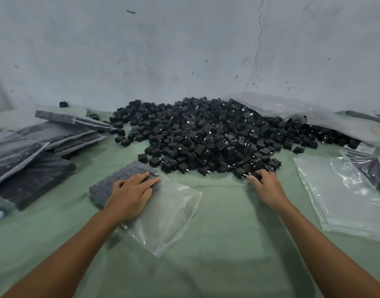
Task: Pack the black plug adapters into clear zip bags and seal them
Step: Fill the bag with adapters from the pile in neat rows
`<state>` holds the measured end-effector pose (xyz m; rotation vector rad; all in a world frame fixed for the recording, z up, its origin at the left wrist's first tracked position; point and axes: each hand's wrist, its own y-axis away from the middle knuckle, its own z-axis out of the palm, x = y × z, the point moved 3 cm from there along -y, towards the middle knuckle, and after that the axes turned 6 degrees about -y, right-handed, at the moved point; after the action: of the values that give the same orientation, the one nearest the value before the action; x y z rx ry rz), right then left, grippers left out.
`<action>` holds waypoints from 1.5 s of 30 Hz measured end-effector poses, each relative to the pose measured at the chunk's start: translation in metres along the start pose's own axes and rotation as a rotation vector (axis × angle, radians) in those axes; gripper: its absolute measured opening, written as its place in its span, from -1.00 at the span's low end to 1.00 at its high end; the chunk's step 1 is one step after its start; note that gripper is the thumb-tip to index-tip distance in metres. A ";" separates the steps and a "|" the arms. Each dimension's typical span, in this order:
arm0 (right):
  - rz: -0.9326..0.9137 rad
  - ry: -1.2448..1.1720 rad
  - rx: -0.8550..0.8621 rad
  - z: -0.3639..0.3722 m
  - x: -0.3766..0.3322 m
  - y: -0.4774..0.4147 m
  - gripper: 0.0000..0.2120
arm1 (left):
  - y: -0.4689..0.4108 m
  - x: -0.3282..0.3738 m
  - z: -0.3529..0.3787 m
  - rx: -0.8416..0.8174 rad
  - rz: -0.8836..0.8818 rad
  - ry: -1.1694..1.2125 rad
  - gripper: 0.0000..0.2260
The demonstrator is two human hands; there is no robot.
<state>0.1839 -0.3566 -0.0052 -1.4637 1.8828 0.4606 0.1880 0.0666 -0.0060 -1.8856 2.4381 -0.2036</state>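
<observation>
pile of black plug adapters [206, 134] is sitting heaped on the green cloth [217, 250]; everything below is being placed from it. your left hand [131, 196] is lying flat, fingers straight and together, pressing down on the rows of adapters already inside the zip bag [169, 214], which is lying just off the pile's near-left edge. your right hand [266, 186] is working at the pile's near-right edge, thumb and curled fingers seeming to be pinching one adapter [253, 174]. the bag's long axis is running from its filled end, nearest the pile, down to its empty end pointing away from the pile toward you; the mouth is probably lying at that empty end, though the zip is not showing clearly. so the right hand is looking at a carry leftward along the pile's front edge. sealed filled bags [45, 143] are stacking up left of the pile, empty bags [346, 201] are waiting to its right.
</observation>
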 end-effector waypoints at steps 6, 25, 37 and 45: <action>0.133 -0.805 -0.071 0.000 -0.014 0.027 -0.73 | 0.000 -0.001 -0.001 0.006 -0.001 0.001 -0.59; 0.359 -1.156 -0.649 0.108 -0.135 0.148 -0.82 | 0.003 0.005 -0.007 -0.021 0.016 0.055 -0.60; 0.211 -0.984 -0.257 0.170 -0.180 0.107 -0.85 | 0.002 0.003 -0.005 -0.003 0.009 0.043 -0.60; -0.070 -0.337 -0.125 0.171 -0.184 0.105 -0.71 | 0.001 0.003 -0.003 -0.005 0.012 0.029 -0.60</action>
<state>0.1585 -0.0861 -0.0078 -1.4246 1.5553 0.7526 0.1863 0.0644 -0.0029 -1.8829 2.4696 -0.2266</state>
